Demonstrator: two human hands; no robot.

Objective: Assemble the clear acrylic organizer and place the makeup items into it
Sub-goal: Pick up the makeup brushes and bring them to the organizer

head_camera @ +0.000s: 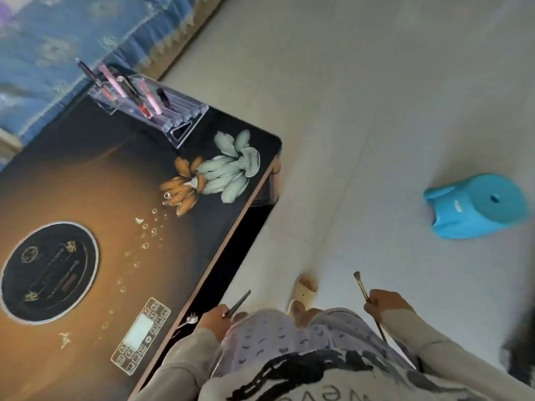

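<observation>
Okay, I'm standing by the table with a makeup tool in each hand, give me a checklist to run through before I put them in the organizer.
1. Left hand grips the dark slim tool: ok.
2. Right hand grips the long brush: ok.
3. Organizer stands on the far corner of the table, with items already in it: ok.
4. A free slot for two more tools: cannot tell, the view is too blurred.
5. Organizer within easy reach: probably not ok; both hands are off the table's near edge.
6. Blue stool lies apart from the feet: ok.
</observation>
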